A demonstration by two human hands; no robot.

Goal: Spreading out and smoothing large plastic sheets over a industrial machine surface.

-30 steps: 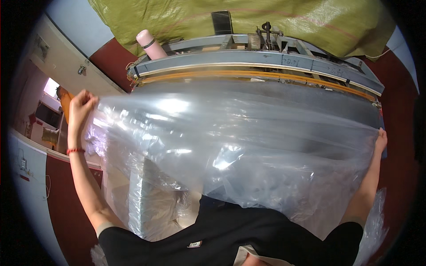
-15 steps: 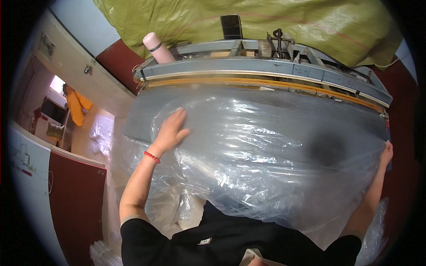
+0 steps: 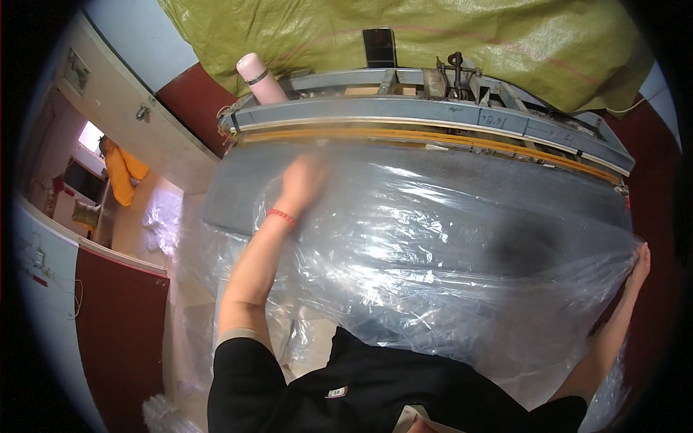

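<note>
A large clear plastic sheet lies spread over a grey table in front of me. My left hand is blurred, fingers apart, pressed flat on the sheet near its far left part, close to the machine's sealing bar. A red band circles that wrist. My right hand pinches the sheet's right edge at the table's right end.
A grey and orange sealing machine runs along the table's far side, with a pink bottle and a dark phone on it. Green sacking hangs behind. A doorway opens at left; more plastic lies below the table.
My left hand let go of the raised sheet, came down onto it and slid forward toward the machine. The sheet now lies flatter on the table. My right hand kept its grip.
</note>
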